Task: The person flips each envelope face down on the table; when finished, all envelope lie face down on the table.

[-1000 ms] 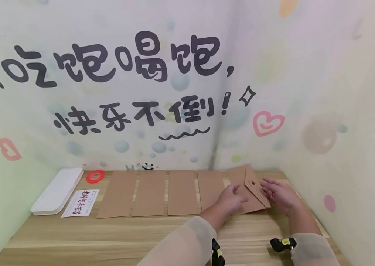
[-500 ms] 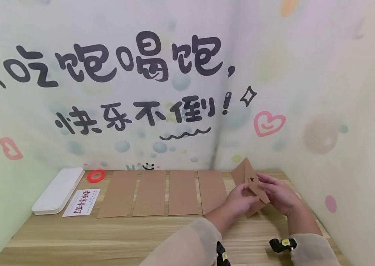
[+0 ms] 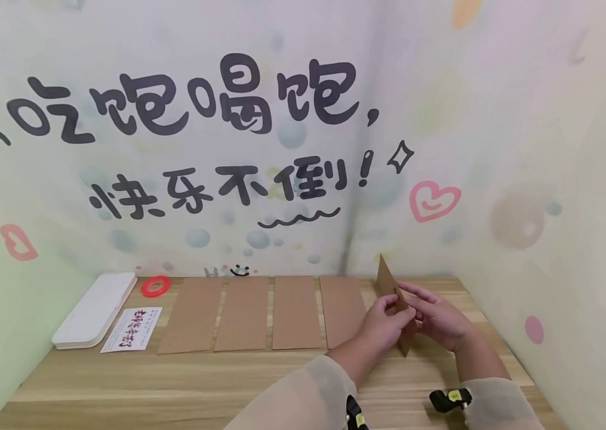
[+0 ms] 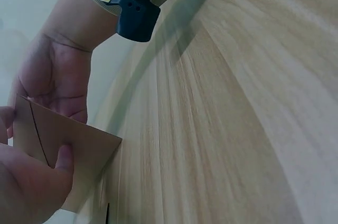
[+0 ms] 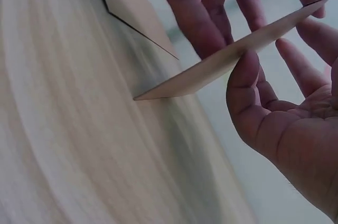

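A brown kraft paper envelope [image 3: 385,278] stands tilted nearly on edge at the right of the row, seen almost edge-on in the head view. My left hand [image 3: 383,325] holds it from the left, and the thumb lies against the flap side in the left wrist view. On the other side, my right hand [image 3: 437,316] holds it with curled fingers. In the right wrist view the right thumb [image 5: 245,71] presses the envelope's plain face, while the left hand's fingers [image 5: 206,34] reach along the opposite face. One lower corner is right at the tabletop.
Several more brown envelopes [image 3: 243,313] lie flat in a row to the left. Beyond them are a card with handwriting [image 3: 131,328], a red tape roll [image 3: 155,286] and a white case [image 3: 94,310]. Printed walls rise behind and beside the wooden table [image 3: 174,388].
Both hands have closed in on the rightmost envelope, lifted it from lying flat and turned it up on edge. Its printed flap face now points toward the left.
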`<state>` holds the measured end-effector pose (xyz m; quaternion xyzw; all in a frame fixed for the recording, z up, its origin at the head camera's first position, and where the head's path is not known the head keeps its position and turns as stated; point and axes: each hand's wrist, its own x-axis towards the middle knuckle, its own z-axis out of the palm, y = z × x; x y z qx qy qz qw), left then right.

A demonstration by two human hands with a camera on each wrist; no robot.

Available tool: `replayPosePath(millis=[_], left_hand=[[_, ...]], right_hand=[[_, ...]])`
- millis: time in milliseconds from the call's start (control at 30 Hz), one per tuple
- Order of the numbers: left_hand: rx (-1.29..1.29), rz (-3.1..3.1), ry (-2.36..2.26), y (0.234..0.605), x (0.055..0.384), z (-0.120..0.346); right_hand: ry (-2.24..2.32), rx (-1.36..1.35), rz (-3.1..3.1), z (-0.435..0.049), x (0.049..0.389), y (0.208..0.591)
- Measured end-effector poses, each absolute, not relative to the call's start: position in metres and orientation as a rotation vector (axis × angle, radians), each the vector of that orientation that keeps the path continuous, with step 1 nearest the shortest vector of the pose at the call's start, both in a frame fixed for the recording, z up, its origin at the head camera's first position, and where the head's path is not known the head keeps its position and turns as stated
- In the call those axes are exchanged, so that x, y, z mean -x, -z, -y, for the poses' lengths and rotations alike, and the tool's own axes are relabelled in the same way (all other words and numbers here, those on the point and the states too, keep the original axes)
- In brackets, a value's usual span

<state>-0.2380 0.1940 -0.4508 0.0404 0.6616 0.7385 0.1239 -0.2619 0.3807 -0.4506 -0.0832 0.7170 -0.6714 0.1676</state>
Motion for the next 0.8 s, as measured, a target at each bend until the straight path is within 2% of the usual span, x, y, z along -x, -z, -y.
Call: replayPosePath(millis=[267, 800], left_hand=[[-0.116, -1.929, -2.246, 0.449, 0.243, -0.188], [-0.064, -2.035, -2.187, 0.457, 0.252, -0.17]], right_hand=[[1.881, 0.239, -2.028, -0.383, 0.264, 0.462], [1.966, -0.053, -2.044, -0.401, 0.273, 0.473]])
